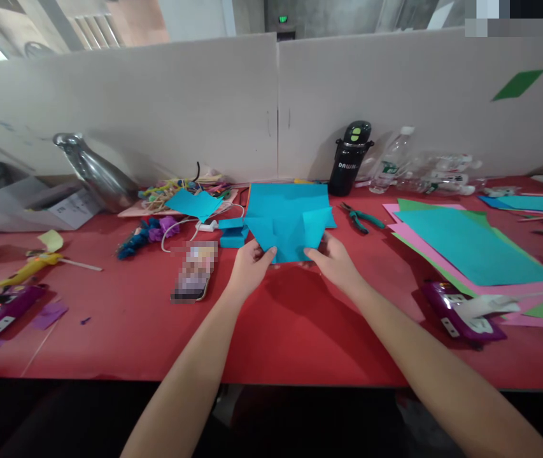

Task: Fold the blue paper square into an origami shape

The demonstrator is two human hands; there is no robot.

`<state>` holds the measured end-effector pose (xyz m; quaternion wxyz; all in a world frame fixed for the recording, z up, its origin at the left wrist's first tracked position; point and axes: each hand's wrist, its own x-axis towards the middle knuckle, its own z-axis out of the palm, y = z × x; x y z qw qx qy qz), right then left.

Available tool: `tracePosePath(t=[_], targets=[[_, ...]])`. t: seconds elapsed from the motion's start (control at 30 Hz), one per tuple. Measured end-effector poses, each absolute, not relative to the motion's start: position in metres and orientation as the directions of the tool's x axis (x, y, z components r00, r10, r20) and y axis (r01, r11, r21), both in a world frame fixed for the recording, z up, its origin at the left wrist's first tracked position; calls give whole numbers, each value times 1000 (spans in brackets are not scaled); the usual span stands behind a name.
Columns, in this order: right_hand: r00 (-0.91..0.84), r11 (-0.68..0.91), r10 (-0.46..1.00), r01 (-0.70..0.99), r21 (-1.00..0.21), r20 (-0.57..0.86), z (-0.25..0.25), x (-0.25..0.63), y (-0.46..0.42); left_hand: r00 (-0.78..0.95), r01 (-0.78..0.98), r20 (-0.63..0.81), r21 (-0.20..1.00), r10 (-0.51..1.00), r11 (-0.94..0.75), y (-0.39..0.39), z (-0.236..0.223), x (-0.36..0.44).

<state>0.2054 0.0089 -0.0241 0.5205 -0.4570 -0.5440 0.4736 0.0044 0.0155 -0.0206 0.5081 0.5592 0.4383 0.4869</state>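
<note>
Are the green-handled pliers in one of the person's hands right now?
No, the pliers lie open on the red table, while both hands hold a folded blue sheet.

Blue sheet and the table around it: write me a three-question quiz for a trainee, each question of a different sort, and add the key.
1. Multiple choice: what do the left hand and right hand hold between them?
A) a steel flask
B) a bent blue sheet
C) a black bottle

2. True or false: the teal-handled pliers lie between the right hand and the stack of coloured sheets.

3. Fill in the blank: from the person's view, the phone lies to the ____ of the left hand.

Key: 1 B; 2 true; 3 left.
</note>
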Motion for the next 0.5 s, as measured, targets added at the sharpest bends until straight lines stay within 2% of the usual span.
tracePosePath(t=[0.13,0.37,0.5], targets=[[-34,147,988,-20,-989,148,-26,204,8,144,37,118,992,983,-124,13,-19,7],[7,252,966,173,-952,257,-28,208,7,137,93,163,980,977,-176,14,-16,6],[-8,191,981,124,-974,191,-23,205,4,139,151,235,955,962,-255,16,-18,5]])
